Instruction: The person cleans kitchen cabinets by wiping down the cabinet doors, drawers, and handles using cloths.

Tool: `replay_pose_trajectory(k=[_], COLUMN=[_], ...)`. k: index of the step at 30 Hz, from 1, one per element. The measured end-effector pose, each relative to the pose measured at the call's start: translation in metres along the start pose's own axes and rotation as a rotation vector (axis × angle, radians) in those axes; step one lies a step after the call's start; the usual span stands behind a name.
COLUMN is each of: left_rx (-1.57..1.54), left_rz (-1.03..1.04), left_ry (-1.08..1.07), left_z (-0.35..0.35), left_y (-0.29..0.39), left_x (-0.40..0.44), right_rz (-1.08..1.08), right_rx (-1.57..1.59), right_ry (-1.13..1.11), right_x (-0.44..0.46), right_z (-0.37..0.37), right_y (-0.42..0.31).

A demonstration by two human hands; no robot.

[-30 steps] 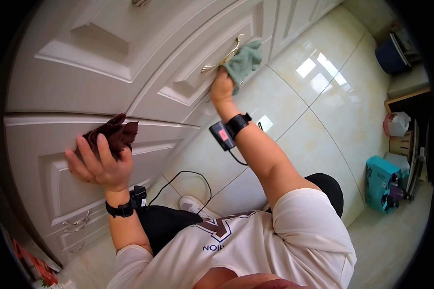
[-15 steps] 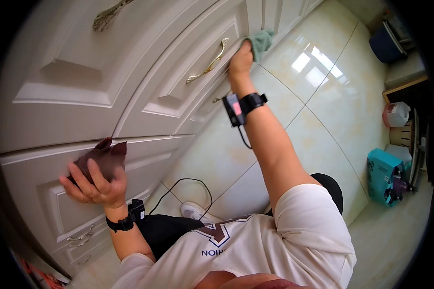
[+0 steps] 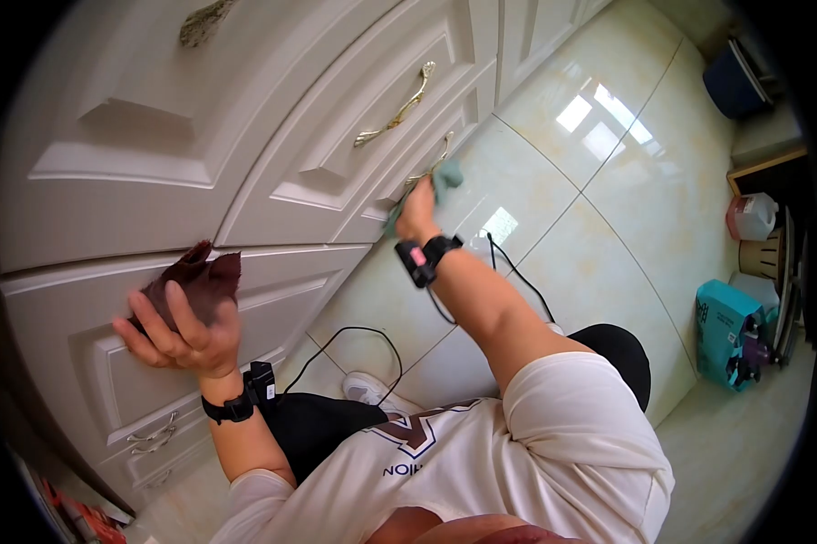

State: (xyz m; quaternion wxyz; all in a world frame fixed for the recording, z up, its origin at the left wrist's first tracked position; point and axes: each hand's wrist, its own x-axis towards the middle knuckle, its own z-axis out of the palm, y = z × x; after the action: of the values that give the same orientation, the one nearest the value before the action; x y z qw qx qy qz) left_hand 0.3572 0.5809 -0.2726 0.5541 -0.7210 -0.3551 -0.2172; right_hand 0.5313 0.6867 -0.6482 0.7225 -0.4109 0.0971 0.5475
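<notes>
My left hand [image 3: 189, 340], fingers curled up, holds a dark maroon cloth [image 3: 211, 283] in front of the pale drawer front [image 3: 290, 288] at the left. Reaching down and ahead, my right hand [image 3: 416, 214] has a green cloth [image 3: 447, 178] in its grip, close against a low drawer by its metal handle [image 3: 433, 156]. The green cloth sticks out on both sides of that hand. My right fingers are mostly hidden by the hand's back and the cloth.
Another ornate handle [image 3: 397, 107] sits on the drawer above. Glossy floor tiles [image 3: 553, 163] lie to the right. By the far wall stand a teal box [image 3: 722, 331], a plastic jug [image 3: 751, 218] and a dark blue bin [image 3: 733, 82]. A black cable [image 3: 372, 330] loops near my shoe [image 3: 368, 388].
My right hand has drawn the green cloth back toward me and to the left, from the cabinet's far lower edge to the low drawer's handle. My left hand has barely moved.
</notes>
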Motion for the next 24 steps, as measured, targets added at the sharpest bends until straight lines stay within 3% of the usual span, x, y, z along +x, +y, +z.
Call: replay_pose_trajectory(k=[3, 7, 10, 14, 16, 17, 18, 19, 20, 24], left_rx=[0.002, -0.007, -0.002, -0.015, -0.003, -0.016, -0.029, -0.044, -0.038, -0.022], left_rz=[0.012, 0.014, 0.018, 0.029, 0.035, 0.031, 0.028, 0.019, 0.025, 0.018], left_ry=[0.003, -0.005, -0.015, -0.01, 0.001, -0.012, -0.025, -0.03, -0.025, -0.023], left_z=[0.0, 0.001, 0.0, 0.0, 0.0, -0.001, -0.002, -0.002, -0.002, 0.0], left_y=[-0.002, -0.002, -0.004, -0.003, -0.004, -0.005, -0.005, -0.004, -0.004, -0.005], left_x=[-0.001, -0.002, -0.006, -0.004, -0.003, -0.004, -0.004, -0.004, -0.004, -0.005], right_rz=[0.15, 0.56, 0.664, 0.537, 0.341, 0.195, 0.249, 0.17, 0.134, -0.064], right_rx=[-0.248, -0.02, 0.024, 0.257, 0.177, 0.186, 0.27, 0.225, 0.12, 0.308], right_ry=[0.056, 0.046, 0.101, -0.02, -0.018, -0.139, -0.148, -0.258, -0.089, -0.265], right_x=[-0.096, -0.177, -0.177, -0.109, -0.077, -0.052, -0.04, -0.011, -0.004, 0.056], right_z=[0.018, 0.049, 0.061, 0.025, 0.026, 0.02, 0.024, 0.018, 0.024, 0.038], right_y=[0.029, 0.034, 0.013, 0.034, -0.004, -0.015, -0.047, -0.064, -0.093, -0.159])
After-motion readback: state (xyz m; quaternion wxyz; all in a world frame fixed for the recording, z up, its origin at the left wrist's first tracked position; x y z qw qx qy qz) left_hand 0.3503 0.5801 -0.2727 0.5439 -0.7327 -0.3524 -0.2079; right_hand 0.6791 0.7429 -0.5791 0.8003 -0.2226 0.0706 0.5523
